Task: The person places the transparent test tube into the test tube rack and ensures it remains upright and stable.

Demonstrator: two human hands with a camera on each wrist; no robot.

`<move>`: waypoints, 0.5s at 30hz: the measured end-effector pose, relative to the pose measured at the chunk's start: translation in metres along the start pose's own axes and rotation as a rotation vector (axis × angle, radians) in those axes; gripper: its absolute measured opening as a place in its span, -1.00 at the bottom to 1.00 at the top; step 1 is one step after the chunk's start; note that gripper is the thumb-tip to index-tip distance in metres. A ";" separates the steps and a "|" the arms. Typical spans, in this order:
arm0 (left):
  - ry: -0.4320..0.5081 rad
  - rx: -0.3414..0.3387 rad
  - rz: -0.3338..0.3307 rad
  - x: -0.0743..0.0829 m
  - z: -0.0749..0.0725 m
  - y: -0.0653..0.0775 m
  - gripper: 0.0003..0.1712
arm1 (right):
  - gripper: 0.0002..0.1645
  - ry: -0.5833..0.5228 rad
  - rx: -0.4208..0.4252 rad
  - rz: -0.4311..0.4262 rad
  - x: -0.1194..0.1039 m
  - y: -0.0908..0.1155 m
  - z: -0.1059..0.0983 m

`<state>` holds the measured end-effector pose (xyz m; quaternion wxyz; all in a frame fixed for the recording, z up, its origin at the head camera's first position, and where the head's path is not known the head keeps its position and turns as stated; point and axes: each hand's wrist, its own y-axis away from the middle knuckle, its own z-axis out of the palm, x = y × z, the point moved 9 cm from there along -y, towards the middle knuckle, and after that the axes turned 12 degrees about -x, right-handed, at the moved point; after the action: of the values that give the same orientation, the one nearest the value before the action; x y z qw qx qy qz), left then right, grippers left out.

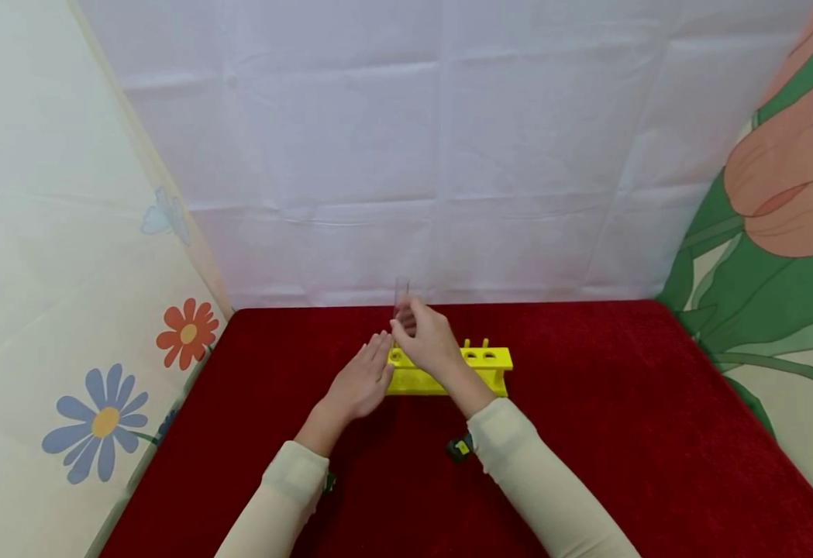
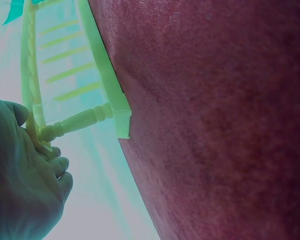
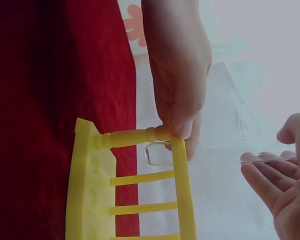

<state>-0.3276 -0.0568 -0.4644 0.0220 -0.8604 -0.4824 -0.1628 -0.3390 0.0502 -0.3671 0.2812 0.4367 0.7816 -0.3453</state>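
A yellow test tube rack (image 1: 448,381) stands upright on the red cloth, with round holes along its top plate. My left hand (image 1: 360,380) is at the rack's left end; in the right wrist view its thumb (image 3: 182,127) and fingers grip the end of the top plate. Above that end, my right hand (image 1: 430,341) holds a clear test tube (image 1: 402,291) between thumb and fingers. The right wrist view shows the tube's rounded bottom (image 3: 154,154) just below the top plate, above the rack's base. The right hand partly covers the rack's holes in the head view.
Red cloth (image 1: 622,434) covers the table around the rack. A white sheet (image 1: 350,155) hangs behind, and flower-patterned panels stand at left and right. A small dark device (image 1: 459,448) is beside the right sleeve cuff. Short yellow pegs (image 1: 486,342) rise at the rack's back.
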 end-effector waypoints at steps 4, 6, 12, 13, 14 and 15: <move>-0.005 -0.011 -0.010 -0.001 0.001 0.000 -0.32 | -0.68 0.004 -0.013 0.019 0.002 0.001 0.002; -0.007 -0.018 -0.016 -0.002 0.002 -0.001 -0.32 | -0.69 0.007 -0.018 0.023 0.002 0.001 0.002; -0.010 -0.015 -0.011 -0.002 0.001 0.000 -0.32 | -0.72 0.025 -0.026 0.005 0.000 0.002 0.005; -0.011 -0.014 -0.008 -0.002 0.001 0.000 -0.32 | -0.72 0.030 -0.025 -0.001 0.000 0.001 0.005; -0.008 -0.011 -0.005 -0.001 0.001 0.000 -0.32 | -0.72 0.034 -0.024 -0.008 0.000 0.001 0.006; -0.009 -0.012 -0.004 -0.002 0.001 0.000 -0.32 | -0.72 0.035 -0.024 -0.014 0.000 0.001 0.006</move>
<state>-0.3279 -0.0579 -0.4658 0.0142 -0.8603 -0.4833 -0.1618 -0.3369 0.0456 -0.3710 0.2701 0.4337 0.7936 -0.3303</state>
